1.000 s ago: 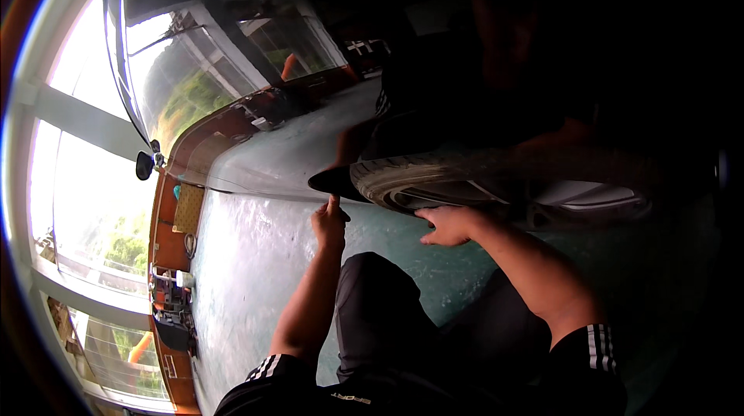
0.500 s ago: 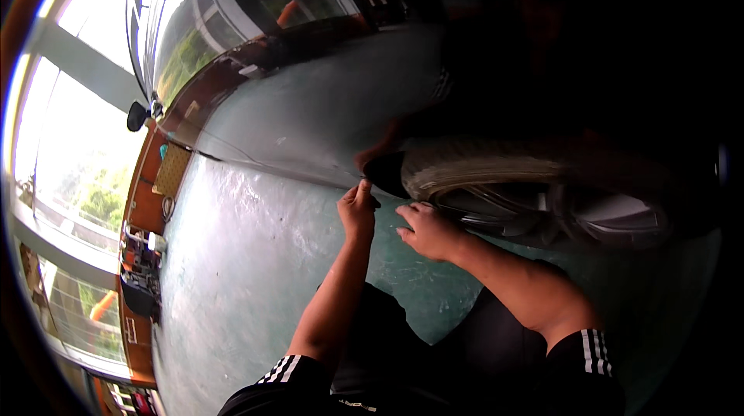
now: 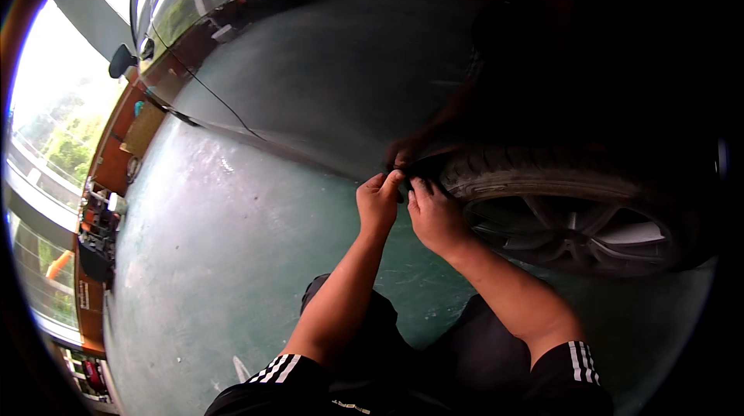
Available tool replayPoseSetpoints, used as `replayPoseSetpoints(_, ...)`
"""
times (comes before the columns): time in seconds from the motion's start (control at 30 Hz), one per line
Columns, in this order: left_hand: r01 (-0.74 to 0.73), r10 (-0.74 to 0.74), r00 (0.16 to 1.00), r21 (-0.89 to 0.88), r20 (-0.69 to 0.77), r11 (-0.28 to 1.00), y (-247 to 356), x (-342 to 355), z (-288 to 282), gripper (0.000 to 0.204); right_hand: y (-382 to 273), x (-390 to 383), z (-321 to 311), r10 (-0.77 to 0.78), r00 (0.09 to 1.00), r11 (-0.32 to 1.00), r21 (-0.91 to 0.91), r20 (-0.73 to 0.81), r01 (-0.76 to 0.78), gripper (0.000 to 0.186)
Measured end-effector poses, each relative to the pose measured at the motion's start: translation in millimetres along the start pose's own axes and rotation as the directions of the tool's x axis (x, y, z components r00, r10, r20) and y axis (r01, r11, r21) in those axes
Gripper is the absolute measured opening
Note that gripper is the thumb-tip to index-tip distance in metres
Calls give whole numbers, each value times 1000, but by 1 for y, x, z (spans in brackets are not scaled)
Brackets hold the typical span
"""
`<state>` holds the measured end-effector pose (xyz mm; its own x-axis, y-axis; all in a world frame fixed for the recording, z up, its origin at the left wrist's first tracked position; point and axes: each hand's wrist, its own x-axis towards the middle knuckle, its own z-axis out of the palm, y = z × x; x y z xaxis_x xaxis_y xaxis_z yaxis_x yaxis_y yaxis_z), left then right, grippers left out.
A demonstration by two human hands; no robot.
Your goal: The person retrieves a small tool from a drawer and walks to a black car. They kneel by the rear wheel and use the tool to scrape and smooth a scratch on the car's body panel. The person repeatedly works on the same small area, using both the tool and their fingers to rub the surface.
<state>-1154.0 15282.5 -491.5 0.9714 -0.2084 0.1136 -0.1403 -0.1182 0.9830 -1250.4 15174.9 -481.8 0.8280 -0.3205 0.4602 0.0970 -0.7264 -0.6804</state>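
At the lower edge of a dark, glossy car body (image 3: 310, 91), just beside the wheel opening, my two hands meet. My left hand (image 3: 379, 201) is closed, its thumb pressed on the fingers; a small dark thing shows by the fingertips, too dim to name. Close against it, my right hand (image 3: 435, 218) has its fingers bent and drawn together at the same spot, and what they grip is hidden. Right of my hands is the wheel, with a worn-looking black tyre (image 3: 527, 170) and a spoked rim (image 3: 572, 224). The paintwork mirrors my arm and the floor.
A green, shiny floor (image 3: 256, 238) spreads below the car. Along the left wall, under large windows (image 3: 58, 122), stands clutter with dark equipment (image 3: 96, 261). The car's wing mirror (image 3: 122, 61) sticks out at upper left. My bent knees are below my arms.
My right hand has moved up from beside the wheel to join my left hand. My left hand has shifted slightly right. The view has turned, and more of the wheel shows.
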Motion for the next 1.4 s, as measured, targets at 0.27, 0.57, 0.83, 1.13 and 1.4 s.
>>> replayPoseSetpoints(0.27,-242,256,955,101,-152,965,-7,2,-2,43,-16,6,-4,-72,996,986,-146,61,81,34)
replayPoseSetpoints(0.57,-969,942,219,53,-256,240,199,-7,57,69,31,-6,15,-201,970,885,-399,135,239,53)
replayPoseSetpoints(0.83,-958,905,245,57,-348,281,200,-8,72,78,8,0,2,-55,962,996,-54,268,71,61)
replayPoseSetpoints(1.13,-875,860,350,198,-371,441,109,29,43,69,-8,4,-11,-53,946,991,135,320,10,63)
replayPoseSetpoints(1.4,-796,768,369,250,-523,552,65,61,37,69,-9,14,-8,-3,978,1000,-4,211,4,27)
